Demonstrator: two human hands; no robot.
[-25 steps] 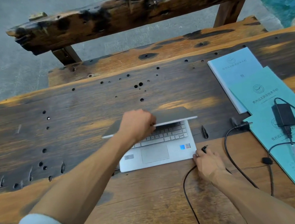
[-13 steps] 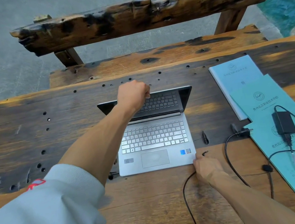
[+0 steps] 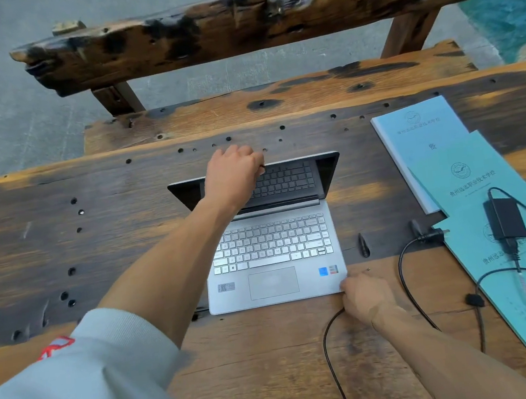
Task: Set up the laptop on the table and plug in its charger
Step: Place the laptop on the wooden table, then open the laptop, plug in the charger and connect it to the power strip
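Note:
A silver laptop (image 3: 275,257) stands open in the middle of the dark wooden table (image 3: 61,244), its dark screen mirroring the keyboard. My left hand (image 3: 233,173) grips the top edge of the lid. My right hand (image 3: 364,296) rests at the laptop's front right corner, pressing the base; a black cable (image 3: 332,356) runs out from under it toward me. The black charger brick (image 3: 505,217) lies on the teal booklets at the right, with its cord looping over the table and a plug (image 3: 432,236) lying beside the booklets.
Three teal booklets (image 3: 470,173) overlap at the right side of the table. A rough wooden bench (image 3: 276,101) with a backrest stands behind the table. The table has many small holes and a dark slot (image 3: 364,245) right of the laptop. Grey floor lies beyond.
My left hand has raised the lid from nearly closed to fully open, moving away from me. My right hand has stayed at the front right corner.

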